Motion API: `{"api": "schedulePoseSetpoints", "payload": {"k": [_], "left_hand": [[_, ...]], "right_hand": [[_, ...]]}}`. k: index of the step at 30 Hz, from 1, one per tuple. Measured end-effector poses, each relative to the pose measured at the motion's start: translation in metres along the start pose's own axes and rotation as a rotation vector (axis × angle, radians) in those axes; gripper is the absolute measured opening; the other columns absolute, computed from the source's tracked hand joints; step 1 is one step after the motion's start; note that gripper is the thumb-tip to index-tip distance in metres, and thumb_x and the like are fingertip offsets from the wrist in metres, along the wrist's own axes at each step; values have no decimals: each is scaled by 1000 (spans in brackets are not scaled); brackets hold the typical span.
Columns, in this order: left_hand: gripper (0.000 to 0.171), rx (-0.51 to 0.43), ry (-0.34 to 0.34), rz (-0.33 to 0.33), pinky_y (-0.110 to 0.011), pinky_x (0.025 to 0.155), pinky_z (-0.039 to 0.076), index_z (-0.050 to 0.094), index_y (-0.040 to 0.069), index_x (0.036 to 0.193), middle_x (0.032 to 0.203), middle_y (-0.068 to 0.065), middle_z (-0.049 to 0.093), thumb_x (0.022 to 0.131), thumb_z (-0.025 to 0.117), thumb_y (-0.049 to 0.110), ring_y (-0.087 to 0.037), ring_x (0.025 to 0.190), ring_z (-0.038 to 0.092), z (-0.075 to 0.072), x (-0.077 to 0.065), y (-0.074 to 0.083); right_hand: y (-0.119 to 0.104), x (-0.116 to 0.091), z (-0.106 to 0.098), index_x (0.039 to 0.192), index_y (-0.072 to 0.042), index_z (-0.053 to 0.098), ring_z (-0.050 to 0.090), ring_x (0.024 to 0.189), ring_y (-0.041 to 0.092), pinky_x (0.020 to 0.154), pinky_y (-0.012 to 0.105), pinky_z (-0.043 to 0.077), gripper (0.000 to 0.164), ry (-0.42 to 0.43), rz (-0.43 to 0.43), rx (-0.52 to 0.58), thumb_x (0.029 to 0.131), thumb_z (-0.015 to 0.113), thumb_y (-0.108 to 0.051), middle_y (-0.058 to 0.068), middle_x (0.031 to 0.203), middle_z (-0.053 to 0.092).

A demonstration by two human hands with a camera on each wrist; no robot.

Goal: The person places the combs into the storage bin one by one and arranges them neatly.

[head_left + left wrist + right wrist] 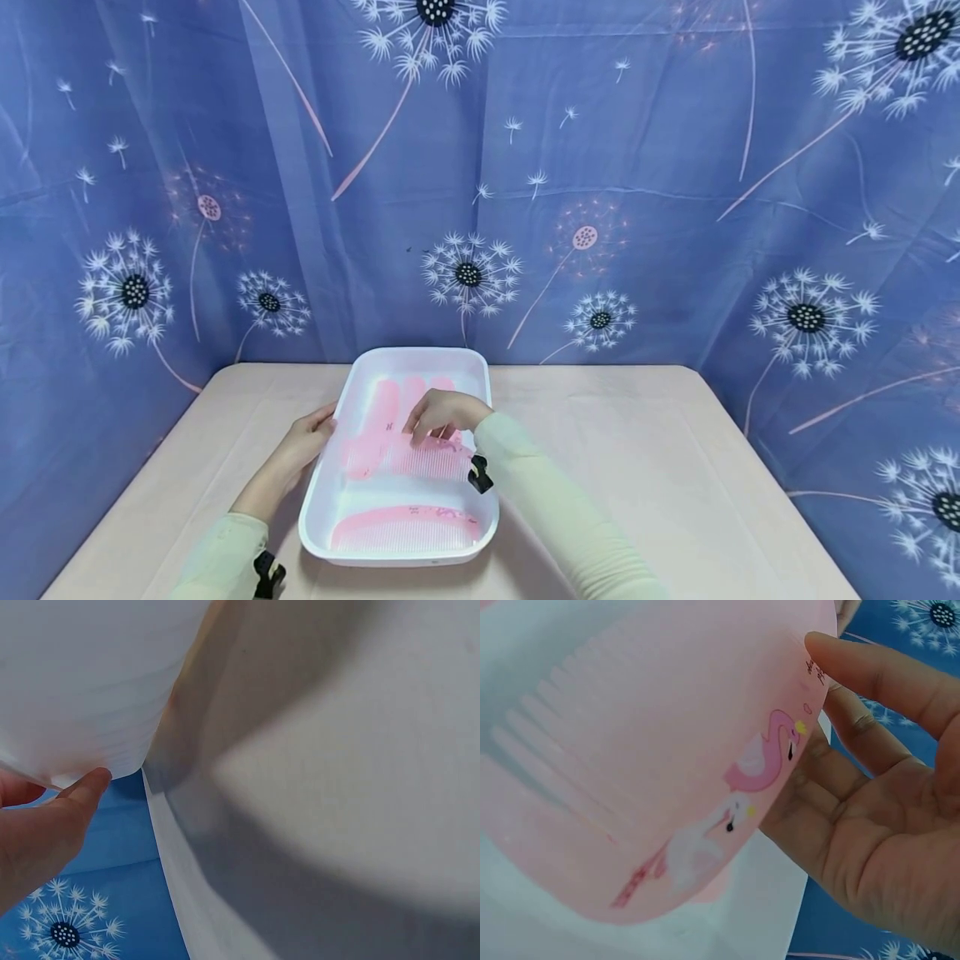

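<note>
My right hand (pixel 444 410) reaches over the white tray (pixel 405 493) and pinches a pink comb (pixel 427 460) by its spine. In the right wrist view, the thumb lies on the comb's printed face (pixel 675 742), with the other fingers behind it; bird pictures decorate the spine. Along the tray's left side, my left hand (pixel 302 443) grips the rim; the left wrist view has its fingers (pixel 90 786) at the tray's outer wall. A second pink comb (pixel 408 525) lies across the tray's near end, teeth toward me.
Several pink pieces with rounded ends (pixel 386 402) lie in the tray's far half, partly hidden by my right hand. A pale cloth covers the table (pixel 637 467). Blue dandelion-print curtains (pixel 525 167) hang behind it and at both sides.
</note>
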State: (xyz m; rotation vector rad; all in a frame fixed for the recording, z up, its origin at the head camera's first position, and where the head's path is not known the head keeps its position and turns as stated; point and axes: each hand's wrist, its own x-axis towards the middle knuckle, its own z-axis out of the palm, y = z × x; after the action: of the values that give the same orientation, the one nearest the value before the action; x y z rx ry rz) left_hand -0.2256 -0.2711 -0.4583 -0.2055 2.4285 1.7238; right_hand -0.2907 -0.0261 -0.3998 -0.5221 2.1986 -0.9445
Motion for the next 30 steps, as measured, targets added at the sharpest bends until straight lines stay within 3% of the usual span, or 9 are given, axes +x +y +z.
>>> {"api": "schedulePoseSetpoints", "payload": {"k": [8, 16, 30], "left_hand": [[51, -18, -8, -1, -53, 113, 26, 21, -2, 151, 153, -28, 23, 104, 35, 14, -44, 139, 26, 0, -2, 2], [51, -33, -4, -13, -52, 113, 26, 21, -1, 151, 153, -28, 23, 104, 35, 13, -43, 139, 27, 0, -1, 2], [51, -32, -4, -5, -52, 113, 27, 21, -2, 150, 152, -29, 24, 105, 35, 13, -44, 138, 28, 0, -1, 2]], "right_hand": [[2, 4, 11, 94, -6, 74, 50, 66, 17, 59, 28, 48, 18, -31, 24, -10, 77, 76, -2, 0, 80, 65], [4, 8, 21, 90, -4, 74, 49, 62, 15, 54, 25, 45, 15, -47, 45, -28, 76, 75, 1, 0, 72, 60], [5, 8, 31, 87, -7, 74, 56, 68, 17, 65, 31, 54, 13, -53, 117, -85, 78, 75, 2, 3, 76, 63]]}}
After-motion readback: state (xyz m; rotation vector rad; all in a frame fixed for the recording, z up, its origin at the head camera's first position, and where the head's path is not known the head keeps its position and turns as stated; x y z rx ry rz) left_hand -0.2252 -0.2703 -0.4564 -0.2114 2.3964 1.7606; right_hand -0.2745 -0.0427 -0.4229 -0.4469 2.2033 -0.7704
